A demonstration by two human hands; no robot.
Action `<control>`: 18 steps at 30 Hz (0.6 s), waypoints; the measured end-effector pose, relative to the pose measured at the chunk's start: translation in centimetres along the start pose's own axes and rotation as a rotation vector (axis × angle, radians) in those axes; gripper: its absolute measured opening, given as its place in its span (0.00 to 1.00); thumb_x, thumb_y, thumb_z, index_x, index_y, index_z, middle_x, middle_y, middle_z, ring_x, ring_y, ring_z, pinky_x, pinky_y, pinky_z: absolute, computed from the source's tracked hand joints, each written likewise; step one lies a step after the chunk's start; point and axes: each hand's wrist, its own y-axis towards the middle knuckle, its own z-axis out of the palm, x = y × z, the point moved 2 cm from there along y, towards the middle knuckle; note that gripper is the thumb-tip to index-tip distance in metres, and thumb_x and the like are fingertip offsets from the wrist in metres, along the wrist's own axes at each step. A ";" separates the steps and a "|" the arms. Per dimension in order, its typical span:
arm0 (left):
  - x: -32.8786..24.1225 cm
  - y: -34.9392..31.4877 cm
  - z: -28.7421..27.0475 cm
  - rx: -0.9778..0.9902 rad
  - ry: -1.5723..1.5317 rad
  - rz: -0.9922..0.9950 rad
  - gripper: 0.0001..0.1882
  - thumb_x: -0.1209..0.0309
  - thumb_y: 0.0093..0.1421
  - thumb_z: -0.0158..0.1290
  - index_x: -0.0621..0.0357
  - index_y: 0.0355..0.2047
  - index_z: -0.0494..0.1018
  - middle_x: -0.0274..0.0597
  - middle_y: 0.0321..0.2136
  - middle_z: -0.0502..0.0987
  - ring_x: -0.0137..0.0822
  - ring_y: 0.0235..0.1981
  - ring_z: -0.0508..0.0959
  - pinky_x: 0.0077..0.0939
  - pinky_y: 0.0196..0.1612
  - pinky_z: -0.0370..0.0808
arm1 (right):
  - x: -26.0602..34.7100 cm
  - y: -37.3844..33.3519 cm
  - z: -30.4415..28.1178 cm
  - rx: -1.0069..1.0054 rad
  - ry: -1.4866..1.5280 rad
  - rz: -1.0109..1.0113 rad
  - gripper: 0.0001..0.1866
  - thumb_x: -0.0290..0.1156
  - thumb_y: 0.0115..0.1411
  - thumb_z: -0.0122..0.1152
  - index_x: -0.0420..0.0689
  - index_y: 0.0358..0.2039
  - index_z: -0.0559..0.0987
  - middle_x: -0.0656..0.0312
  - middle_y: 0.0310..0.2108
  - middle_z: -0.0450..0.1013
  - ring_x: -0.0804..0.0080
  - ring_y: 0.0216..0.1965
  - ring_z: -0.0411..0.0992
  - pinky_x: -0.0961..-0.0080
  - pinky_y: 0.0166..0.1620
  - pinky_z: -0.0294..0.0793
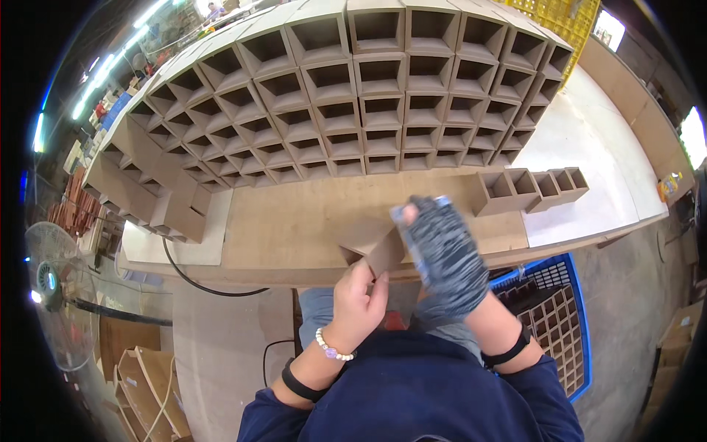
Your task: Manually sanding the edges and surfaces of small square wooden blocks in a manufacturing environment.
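My left hand (355, 306), bare with a beaded bracelet at the wrist, pinches a small brown fibreboard box (384, 252) between thumb and fingers. The box is tilted near the front edge of the bench. Just to its right is my right hand (448, 254) in a grey knitted fingerless-style glove, with its fingers curled. A pale bluish edge shows along the thumb side of that hand, but blur hides what it belongs to. Whether the glove touches the box I cannot tell.
Stacked open boxes (339, 114) form a tall wall across the bench (294, 221). More boxes stand at left (180, 214) and in a short row at right (537, 188). A blue crate (585, 353) holds boxes below right. A fan (55, 283) and black cable (191, 280) are at left.
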 end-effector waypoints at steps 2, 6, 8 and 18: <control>1.6 -0.9 0.7 -0.047 0.039 0.071 0.13 0.81 0.50 0.51 0.66 0.38 0.69 0.51 0.25 0.74 0.52 0.28 0.74 0.35 0.30 0.72 | 2.4 0.1 0.3 0.041 0.059 -0.080 0.22 0.30 0.53 0.49 0.44 0.51 0.70 0.52 0.51 0.66 0.58 0.53 0.64 0.58 0.59 0.57; 0.1 -0.3 0.9 0.051 0.128 0.003 0.05 0.80 0.50 0.51 0.65 0.28 0.66 0.50 0.22 0.72 0.51 0.25 0.73 0.37 0.27 0.69 | -0.8 0.1 4.1 0.158 -0.044 0.027 0.22 0.33 0.54 0.49 0.44 0.50 0.70 0.53 0.51 0.67 0.59 0.53 0.65 0.57 0.58 0.58; 0.6 -0.5 1.0 0.056 0.116 -0.008 0.05 0.80 0.50 0.51 0.65 0.27 0.66 0.51 0.21 0.71 0.51 0.25 0.72 0.38 0.27 0.69 | -2.7 0.1 4.7 0.149 -0.152 0.105 0.22 0.34 0.54 0.48 0.45 0.51 0.70 0.53 0.51 0.67 0.59 0.53 0.65 0.57 0.58 0.57; 1.8 -0.7 0.5 0.074 0.027 -0.018 0.09 0.77 0.54 0.51 0.67 0.36 0.69 0.51 0.27 0.75 0.45 0.28 0.76 0.29 0.30 0.72 | -3.3 0.7 4.8 0.037 -0.200 0.155 0.20 0.34 0.55 0.47 0.46 0.49 0.71 0.52 0.51 0.68 0.59 0.52 0.66 0.58 0.57 0.59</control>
